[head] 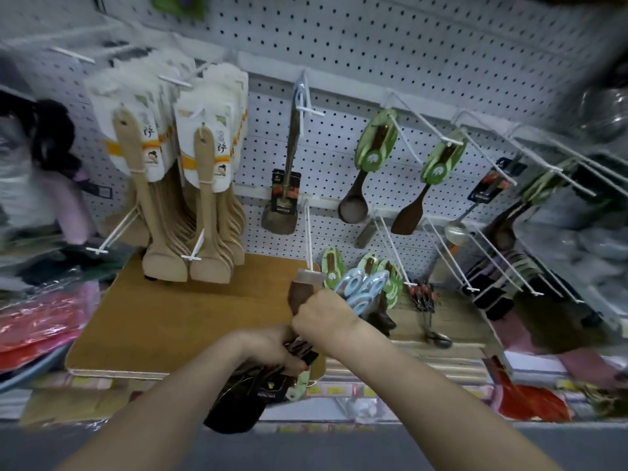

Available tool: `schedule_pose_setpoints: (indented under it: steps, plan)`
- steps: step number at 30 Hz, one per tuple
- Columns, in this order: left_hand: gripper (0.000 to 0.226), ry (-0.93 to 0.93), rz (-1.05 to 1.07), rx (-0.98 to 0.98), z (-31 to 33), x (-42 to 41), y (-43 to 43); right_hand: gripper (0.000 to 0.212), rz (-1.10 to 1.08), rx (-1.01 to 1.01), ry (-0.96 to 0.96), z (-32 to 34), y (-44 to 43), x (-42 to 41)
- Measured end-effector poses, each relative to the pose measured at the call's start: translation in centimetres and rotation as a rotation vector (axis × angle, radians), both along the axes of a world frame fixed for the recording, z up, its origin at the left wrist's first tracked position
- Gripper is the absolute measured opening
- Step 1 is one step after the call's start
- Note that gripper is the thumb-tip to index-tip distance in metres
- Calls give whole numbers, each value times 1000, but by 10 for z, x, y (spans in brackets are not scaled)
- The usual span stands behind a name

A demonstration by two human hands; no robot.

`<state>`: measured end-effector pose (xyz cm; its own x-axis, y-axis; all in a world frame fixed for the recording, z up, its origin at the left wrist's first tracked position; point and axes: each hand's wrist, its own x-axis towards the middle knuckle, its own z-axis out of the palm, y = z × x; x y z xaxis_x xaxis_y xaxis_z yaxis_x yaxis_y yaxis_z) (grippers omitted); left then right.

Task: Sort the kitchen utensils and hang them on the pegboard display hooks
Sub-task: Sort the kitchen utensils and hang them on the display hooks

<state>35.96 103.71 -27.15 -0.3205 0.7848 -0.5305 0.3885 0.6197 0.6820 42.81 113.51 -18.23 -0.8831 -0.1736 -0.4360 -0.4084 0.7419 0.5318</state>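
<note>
- While the right hand (pixel 323 317) is curled tight around the brown-handled utensil (pixel 300 297), the pale top end of this utensil sits just at the tip of a white hook (pixel 308 232), above the back right corner of the brown board (pixel 153 317). I cannot tell if the hanging hole is already on the wire. If it is not, I think the handle may slide past the tip and drop onto the board.
- The left hand (pixel 272 348) has its fingers wrapped around a bundle of dark utensils (pixel 244 399), which hangs over the front edge of the board. The wide heads are below the hand. If this grip becomes loose while the eyes are on the hook, one piece could slip out and fall.
- Some blue-tagged utensils (pixel 360 287) hang just beside the right hand, perhaps touching it. A small push to that side could swing them, tangle them, or lift them from their own hook.
- The hook is a long thin wire. In my opinion, pressing hard on its tip could bend it or pull it loose from the pegboard (pixel 373 39).
- A dark spatula (pixel 280 215) hangs higher on the pegboard, above this hook. If the brown-handled piece belongs to another kind, it may end on the wrong hook and the sorting would be mixed.
</note>
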Motion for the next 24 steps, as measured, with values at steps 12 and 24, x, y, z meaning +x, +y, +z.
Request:
schedule_pose_setpoints:
  steps: [12,24]
  plan:
    - [23,-159,472,429,33,-21,-66,50,194,-366,622,30,-38,-32]
    - [30,-398,514,595,55,-18,-78,30,-729,-1430,703,12,-48,-9]
